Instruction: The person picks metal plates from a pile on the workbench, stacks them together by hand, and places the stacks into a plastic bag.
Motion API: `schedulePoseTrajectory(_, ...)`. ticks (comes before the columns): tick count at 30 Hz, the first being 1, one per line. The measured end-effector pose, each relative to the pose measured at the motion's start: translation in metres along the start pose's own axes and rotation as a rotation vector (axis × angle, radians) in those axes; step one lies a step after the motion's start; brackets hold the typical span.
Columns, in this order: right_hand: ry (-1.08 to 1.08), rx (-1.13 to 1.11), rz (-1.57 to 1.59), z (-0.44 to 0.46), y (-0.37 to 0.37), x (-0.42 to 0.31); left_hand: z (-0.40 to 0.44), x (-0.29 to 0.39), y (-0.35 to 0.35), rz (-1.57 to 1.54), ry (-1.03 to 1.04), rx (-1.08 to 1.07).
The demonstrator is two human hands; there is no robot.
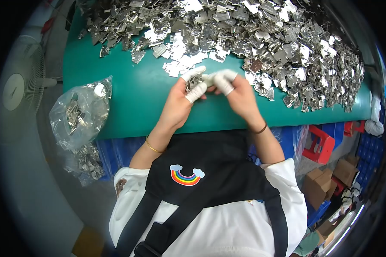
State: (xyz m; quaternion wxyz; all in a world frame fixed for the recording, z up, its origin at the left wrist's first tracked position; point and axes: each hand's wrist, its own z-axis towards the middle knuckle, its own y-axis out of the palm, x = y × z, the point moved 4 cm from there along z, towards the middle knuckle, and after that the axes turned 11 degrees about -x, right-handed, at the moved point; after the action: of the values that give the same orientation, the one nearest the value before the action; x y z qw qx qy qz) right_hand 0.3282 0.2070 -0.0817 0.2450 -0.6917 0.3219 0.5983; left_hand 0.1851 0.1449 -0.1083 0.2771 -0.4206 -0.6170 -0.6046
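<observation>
My left hand (180, 100), with white covers on its fingertips, grips a few small silvery metal pieces (194, 81) between thumb and fingers. Close beside it on the right, my right hand (238, 92) has its covered thumb and forefinger pinched together near the same pieces; it is slightly blurred, and what it holds is too hidden to name. Both hands are above the front part of the green table (133, 94). Just beyond them lies a large heap of flat metal pieces (227, 32).
A clear plastic bag (79, 113) with metal pieces hangs at the table's left edge. A fan (21, 88) stands farther left. Blue bins, a red stool (319, 144) and cardboard boxes (318, 186) are at the lower right.
</observation>
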Motion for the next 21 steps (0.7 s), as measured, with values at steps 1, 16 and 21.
schedulePoseTrajectory(1, 0.007, 0.083, -0.137, 0.01, -0.015, -0.001, -0.002, 0.002, -0.003, -0.122, -0.013, 0.015)
schedulePoseTrajectory(16, 0.12, -0.004, 0.609, 0.006, -0.031, 0.013, -0.001, 0.012, -0.007, -0.359, 0.026, 0.049)
schedulePoseTrajectory(21, -0.161, 0.077, -0.369, -0.009, 0.002, -0.011, 0.003, 0.002, -0.003, -0.12, 0.048, 0.09)
